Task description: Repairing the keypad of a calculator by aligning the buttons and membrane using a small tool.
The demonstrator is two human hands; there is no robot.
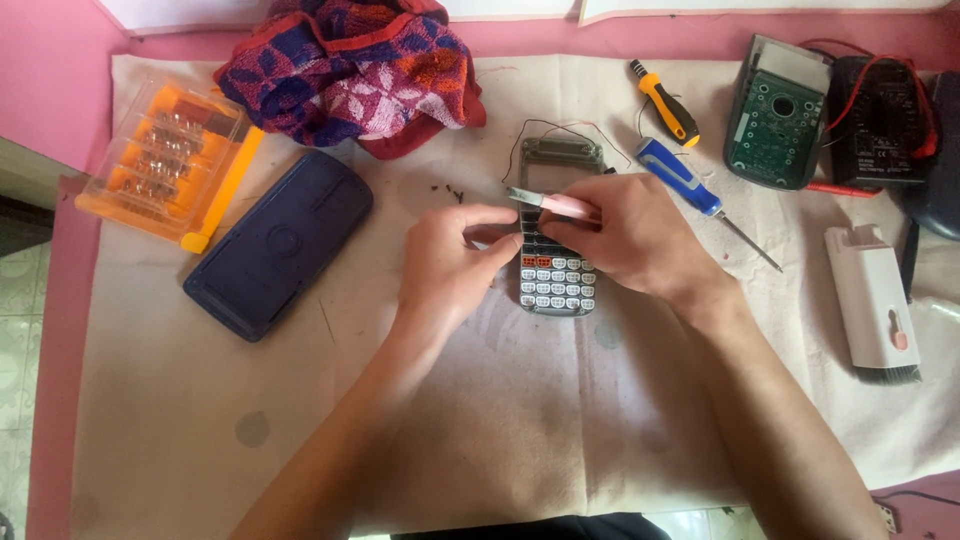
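A grey calculator with its cover off lies on a white cloth in the middle. My right hand holds a slim pink tool across the calculator's upper part, tip pointing left. My left hand pinches at the calculator's left edge, its fingertips touching the tool's shaft. Thin wires run from the calculator's top end. The hands hide the middle of the calculator.
A dark blue back cover lies left, an orange bit case beyond it, a patterned towel behind. Right: blue screwdriver, yellow screwdriver, green circuit board, black meter, white brush tool. Tiny screws.
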